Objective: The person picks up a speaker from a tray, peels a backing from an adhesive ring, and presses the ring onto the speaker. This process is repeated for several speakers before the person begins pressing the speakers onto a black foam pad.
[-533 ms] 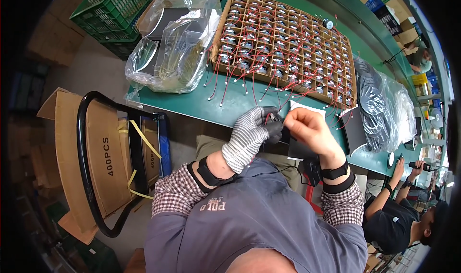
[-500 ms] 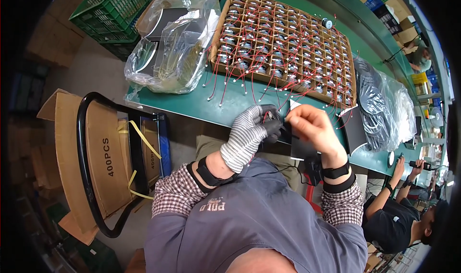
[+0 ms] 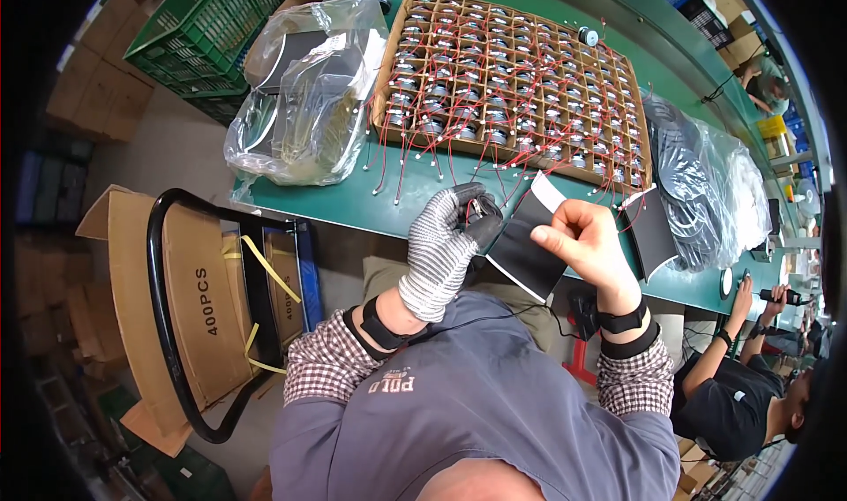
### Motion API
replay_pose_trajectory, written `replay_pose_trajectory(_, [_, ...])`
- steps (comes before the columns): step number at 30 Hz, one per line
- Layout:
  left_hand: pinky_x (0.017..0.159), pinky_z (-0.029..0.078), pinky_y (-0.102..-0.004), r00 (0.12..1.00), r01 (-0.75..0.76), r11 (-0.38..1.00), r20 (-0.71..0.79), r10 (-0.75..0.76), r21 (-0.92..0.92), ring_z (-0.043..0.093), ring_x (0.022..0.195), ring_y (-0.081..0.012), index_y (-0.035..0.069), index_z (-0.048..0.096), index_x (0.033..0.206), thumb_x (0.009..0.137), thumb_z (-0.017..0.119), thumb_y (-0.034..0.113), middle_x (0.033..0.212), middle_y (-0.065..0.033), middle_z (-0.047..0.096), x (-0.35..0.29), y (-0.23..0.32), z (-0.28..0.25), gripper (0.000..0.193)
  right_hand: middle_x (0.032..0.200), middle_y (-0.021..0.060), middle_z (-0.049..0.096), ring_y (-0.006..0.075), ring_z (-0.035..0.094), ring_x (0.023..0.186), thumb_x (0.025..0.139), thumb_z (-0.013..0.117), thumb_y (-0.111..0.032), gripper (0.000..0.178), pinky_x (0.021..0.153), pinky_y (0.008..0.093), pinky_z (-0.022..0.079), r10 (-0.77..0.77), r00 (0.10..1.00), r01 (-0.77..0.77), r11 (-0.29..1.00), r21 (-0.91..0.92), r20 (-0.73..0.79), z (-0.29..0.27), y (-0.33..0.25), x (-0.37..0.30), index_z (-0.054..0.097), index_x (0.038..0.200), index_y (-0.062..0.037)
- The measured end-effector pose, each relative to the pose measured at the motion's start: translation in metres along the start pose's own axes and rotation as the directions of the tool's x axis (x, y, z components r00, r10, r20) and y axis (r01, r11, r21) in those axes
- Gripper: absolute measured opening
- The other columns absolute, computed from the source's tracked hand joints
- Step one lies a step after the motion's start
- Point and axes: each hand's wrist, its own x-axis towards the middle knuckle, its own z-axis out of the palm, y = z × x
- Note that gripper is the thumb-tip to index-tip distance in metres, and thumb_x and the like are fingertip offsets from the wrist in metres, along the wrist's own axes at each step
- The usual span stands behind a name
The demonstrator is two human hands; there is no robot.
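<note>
The left hand (image 3: 444, 241), in a striped glove, holds a small part (image 3: 477, 208) between thumb and fingers above the table's near edge. The part is dark with a bit of red; the fingers hide most of it. The bare right hand (image 3: 587, 241) is to its right and apart from it, fingers curled and thumb close to the forefinger; whether anything is pinched there, I cannot tell.

For good handling, the left grip should probably be steady but light, with the right fingertips doing the fine work and no tug on thin wires.

The glove is ribbed grey and white, with smooth black fingertips. A flat black sheet (image 3: 528, 254) with white edges slants between the hands, past the edge of the smooth green table (image 3: 326, 208). Beyond, a shallow cardboard box (image 3: 380, 95) is divided into square cells of round metal parts (image 3: 525, 144), their thin red wires (image 3: 400, 176) trailing in tangles to small white plugs. Crinkled clear plastic bags flank it: the left bag (image 3: 304, 113) holds dark sheets, the right bag (image 3: 706, 183) glossy black pieces.
</note>
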Motion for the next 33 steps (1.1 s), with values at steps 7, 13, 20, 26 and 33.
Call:
replay_pose_trajectory(7, [0.079, 0.047, -0.0256, 0.999, 0.020, 0.999, -0.024, -0.021, -0.039, 0.055, 0.087, -0.0128, -0.002, 0.050, 0.112, 0.076, 0.064, -0.001, 0.095, -0.0071, 0.058, 0.002, 0.006, 0.004, 0.039, 0.054, 0.0062, 0.045, 0.0129, 0.043, 0.046, 0.069, 0.073, -0.017, 0.026, 0.044, 0.0265, 0.034, -0.362, 0.917, 0.199, 0.781, -0.592, -0.168, 0.018, -0.008, -0.004, 0.053, 0.060, -0.0026])
replay_pose_trajectory(13, [0.072, 0.051, -0.0284, 0.999, 0.010, 0.980, -0.037, -0.018, -0.199, 0.060, 0.085, -0.0185, 0.001, 0.051, 0.110, 0.080, 0.060, 0.002, 0.101, -0.0127, 0.059, 0.012, -0.005, -0.006, 0.031, 0.057, 0.0047, 0.048, 0.0116, 0.044, 0.049, 0.073, 0.069, -0.014, 0.020, 0.045, 0.0261, 0.034, -0.311, 0.926, 0.196, 0.882, -0.430, -0.215, 0.004, -0.006, -0.011, 0.056, 0.064, -0.0016])
replay_pose_trajectory(20, [0.079, 0.050, -0.0313, 0.976, 0.217, 0.866, 0.091, -0.198, -0.450, 0.059, 0.091, -0.0226, 0.002, 0.050, 0.110, 0.084, 0.060, 0.012, 0.105, -0.0134, 0.058, 0.016, 0.005, -0.008, 0.030, 0.058, 0.0018, 0.050, 0.0086, 0.044, 0.053, 0.077, 0.065, -0.011, 0.019, 0.048, 0.0239, 0.033, -0.129, 0.991, 0.126, 0.986, -0.113, -0.026, -0.018, -0.012, -0.021, 0.055, 0.065, 0.0006])
replay_pose_trajectory(26, [0.079, 0.052, -0.0315, 0.961, 0.276, 0.778, 0.159, -0.225, -0.564, 0.059, 0.089, -0.0189, 0.002, 0.051, 0.111, 0.084, 0.061, 0.011, 0.100, -0.0095, 0.059, 0.015, 0.007, -0.006, 0.030, 0.058, -0.0029, 0.049, 0.0044, 0.041, 0.054, 0.080, 0.065, -0.013, 0.020, 0.048, 0.0224, 0.032, 0.048, 0.998, -0.048, 0.999, 0.012, -0.027, -0.020, 0.000, -0.005, 0.056, 0.067, -0.0001])
replay_pose_trajectory(33, [0.082, 0.049, -0.0316, 0.909, 0.400, 0.779, 0.317, -0.270, -0.484, 0.059, 0.091, -0.0200, 0.003, 0.048, 0.119, 0.085, 0.060, 0.021, 0.103, -0.0091, 0.058, 0.009, 0.012, -0.002, 0.040, 0.058, -0.0059, 0.047, 0.0030, 0.039, 0.055, 0.081, 0.064, -0.015, 0.021, 0.048, 0.0211, 0.030, 0.082, 0.996, -0.082, 0.997, 0.005, -0.041, -0.022, 0.008, 0.016, 0.056, 0.067, -0.0011])
